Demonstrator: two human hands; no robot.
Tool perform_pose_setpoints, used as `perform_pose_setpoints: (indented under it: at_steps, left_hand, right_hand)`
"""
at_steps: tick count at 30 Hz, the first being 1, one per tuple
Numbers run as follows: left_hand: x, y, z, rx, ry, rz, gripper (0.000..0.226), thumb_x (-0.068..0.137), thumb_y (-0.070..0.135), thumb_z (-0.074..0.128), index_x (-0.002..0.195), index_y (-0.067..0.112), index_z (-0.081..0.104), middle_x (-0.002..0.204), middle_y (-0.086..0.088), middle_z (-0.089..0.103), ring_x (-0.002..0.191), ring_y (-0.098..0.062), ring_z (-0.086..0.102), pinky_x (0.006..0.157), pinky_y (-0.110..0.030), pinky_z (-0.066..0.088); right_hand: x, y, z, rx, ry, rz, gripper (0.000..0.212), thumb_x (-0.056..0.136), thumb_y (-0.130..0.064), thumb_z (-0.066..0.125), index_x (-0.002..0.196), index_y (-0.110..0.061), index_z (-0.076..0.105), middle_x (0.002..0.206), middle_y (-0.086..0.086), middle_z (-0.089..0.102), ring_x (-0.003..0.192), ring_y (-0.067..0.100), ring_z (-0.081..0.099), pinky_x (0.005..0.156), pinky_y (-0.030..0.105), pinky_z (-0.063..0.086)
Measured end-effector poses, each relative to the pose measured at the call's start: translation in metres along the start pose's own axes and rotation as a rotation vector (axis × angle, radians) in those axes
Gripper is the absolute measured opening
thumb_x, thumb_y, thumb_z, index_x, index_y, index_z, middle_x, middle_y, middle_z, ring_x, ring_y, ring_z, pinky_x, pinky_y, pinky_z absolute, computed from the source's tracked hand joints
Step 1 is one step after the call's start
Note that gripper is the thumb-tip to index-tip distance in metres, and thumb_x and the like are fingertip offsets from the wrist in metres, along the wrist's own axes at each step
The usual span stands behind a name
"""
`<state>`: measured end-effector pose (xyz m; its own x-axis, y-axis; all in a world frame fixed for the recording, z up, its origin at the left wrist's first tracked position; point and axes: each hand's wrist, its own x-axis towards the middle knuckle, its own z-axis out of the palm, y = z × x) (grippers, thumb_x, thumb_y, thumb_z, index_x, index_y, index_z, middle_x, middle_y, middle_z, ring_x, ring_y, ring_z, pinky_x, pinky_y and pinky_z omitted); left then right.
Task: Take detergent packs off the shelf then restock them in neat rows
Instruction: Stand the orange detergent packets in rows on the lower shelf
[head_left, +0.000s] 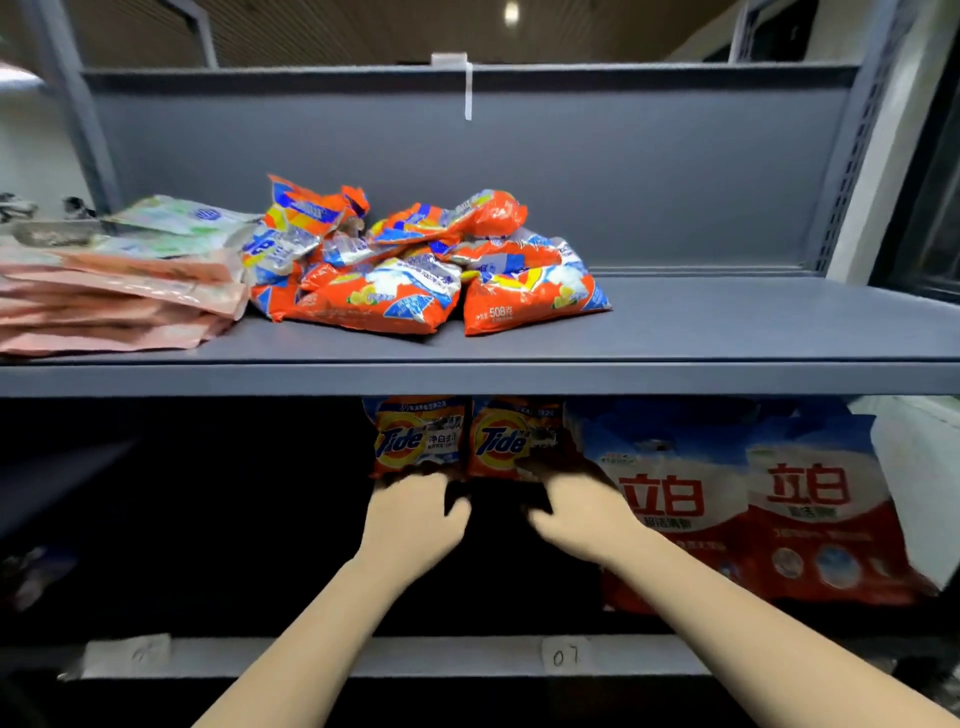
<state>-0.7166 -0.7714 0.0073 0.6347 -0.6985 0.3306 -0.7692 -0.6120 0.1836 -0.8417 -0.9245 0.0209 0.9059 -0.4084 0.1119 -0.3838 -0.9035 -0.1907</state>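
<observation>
Down on the lower shelf (363, 657), two orange Tide packs stand upright side by side, touching, just under the front lip of the upper shelf (519, 379). The left Tide pack (415, 436) and the right Tide pack (511, 439) look like soft plastic pouches of powder: probably light to moderate in weight, floppy, with slick film that may slide under loose fingers. Holding each low around its full body, not by the thin sealed edge, seems safest.

The left hand (415, 519) reaches to the bottom of the left pack, fingers curled at its lower edge. The right hand (576, 514) does the same at the base of the right pack. The fingertips are lost in shadow, so whether either hand truly grips or only touches cannot be told.

Just right of the Tide packs stand two larger red-and-blue detergent bags (748, 504), upright. On the upper shelf, above the Tide packs, lies an untidy heap of orange packs (415, 260). Left of that heap lie flat pink pouches (114, 296) with pale green pouches (176, 223) on top.
</observation>
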Motion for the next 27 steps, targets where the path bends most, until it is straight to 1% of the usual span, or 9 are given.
perform_pose_setpoints:
  at_steps: [2,4,6,8,10,13,16,22,27]
  left_hand:
    - [-0.01,0.003,-0.028,0.042,0.098,0.051,0.036,0.092,0.049,0.039,0.111,0.024,0.056,0.104,0.004,0.061,0.101,-0.018,0.057,0.086,-0.034,0.04]
    - [-0.015,0.004,-0.055,0.03,0.156,0.103,0.038,0.091,0.052,0.04,0.113,0.026,0.057,0.103,0.009,0.061,0.102,-0.015,0.056,0.086,-0.033,0.039]
    - [-0.018,0.003,-0.081,-0.009,0.208,0.139,0.034,0.088,0.053,0.043,0.097,0.028,0.064,0.089,0.011,0.061,0.091,-0.011,0.057,0.079,-0.029,0.04]
    - [-0.018,0.005,-0.105,-0.022,0.297,0.147,0.035,0.084,0.052,0.042,0.073,0.024,0.061,0.071,0.008,0.058,0.078,-0.014,0.057,0.07,-0.029,0.038]
    - [-0.014,0.007,-0.126,-0.046,0.42,0.13,0.037,0.08,0.048,0.041,0.064,0.019,0.058,0.065,0.004,0.058,0.071,-0.018,0.056,0.064,-0.029,0.036]
    - [0.007,0.0,-0.155,-0.166,0.522,0.056,0.037,0.084,0.045,0.044,0.069,0.016,0.063,0.071,0.003,0.062,0.073,-0.02,0.056,0.062,-0.029,0.034]
    - [0.039,-0.016,-0.178,-0.244,0.528,-0.035,0.028,0.088,0.04,0.049,0.079,0.017,0.063,0.081,0.002,0.065,0.082,-0.022,0.058,0.069,-0.034,0.046]
    - [0.099,-0.045,-0.196,-0.348,0.39,-0.125,0.021,0.09,0.034,0.048,0.093,0.018,0.06,0.096,0.0,0.064,0.093,-0.023,0.056,0.077,-0.034,0.044]
    - [0.142,-0.086,-0.2,-0.209,0.401,-0.187,0.033,0.088,0.034,0.05,0.114,0.015,0.057,0.122,-0.009,0.058,0.114,-0.03,0.051,0.091,-0.039,0.044]
  right_hand:
    - [-0.013,-0.01,-0.017,-0.049,0.064,-0.029,0.032,0.092,-0.044,0.046,0.104,-0.015,0.053,0.101,0.005,0.059,0.099,0.027,0.059,0.071,0.032,0.045]
    - [-0.023,-0.018,-0.035,-0.06,0.15,-0.1,0.042,0.092,-0.049,0.044,0.121,-0.02,0.051,0.11,0.003,0.058,0.103,0.024,0.056,0.076,0.034,0.044]
    - [-0.032,-0.027,-0.053,-0.015,0.243,-0.168,0.043,0.091,-0.052,0.045,0.126,-0.028,0.051,0.114,-0.006,0.058,0.106,0.017,0.055,0.08,0.032,0.045]
    - [-0.039,-0.039,-0.072,0.059,0.315,-0.21,0.032,0.089,-0.051,0.049,0.113,-0.033,0.06,0.102,-0.015,0.063,0.099,0.008,0.058,0.076,0.028,0.048]
    - [-0.042,-0.051,-0.092,0.117,0.364,-0.225,0.024,0.087,-0.05,0.053,0.097,-0.032,0.066,0.085,-0.018,0.065,0.086,0.003,0.062,0.071,0.027,0.05]
    - [-0.035,-0.064,-0.121,0.181,0.493,-0.219,0.021,0.087,-0.046,0.056,0.08,-0.028,0.066,0.072,-0.017,0.066,0.073,0.003,0.063,0.065,0.026,0.049]
    - [-0.014,-0.071,-0.144,0.208,0.648,-0.197,0.022,0.089,-0.039,0.057,0.075,-0.025,0.066,0.069,-0.015,0.064,0.07,0.007,0.061,0.062,0.027,0.046]
    - [0.054,-0.071,-0.167,0.258,0.728,-0.083,0.016,0.088,-0.032,0.055,0.087,-0.022,0.068,0.087,-0.007,0.07,0.086,0.019,0.063,0.075,0.035,0.051]
    - [0.104,-0.073,-0.179,0.184,0.75,-0.027,0.019,0.09,-0.028,0.054,0.098,-0.019,0.069,0.102,-0.001,0.069,0.104,0.02,0.057,0.082,0.034,0.047]
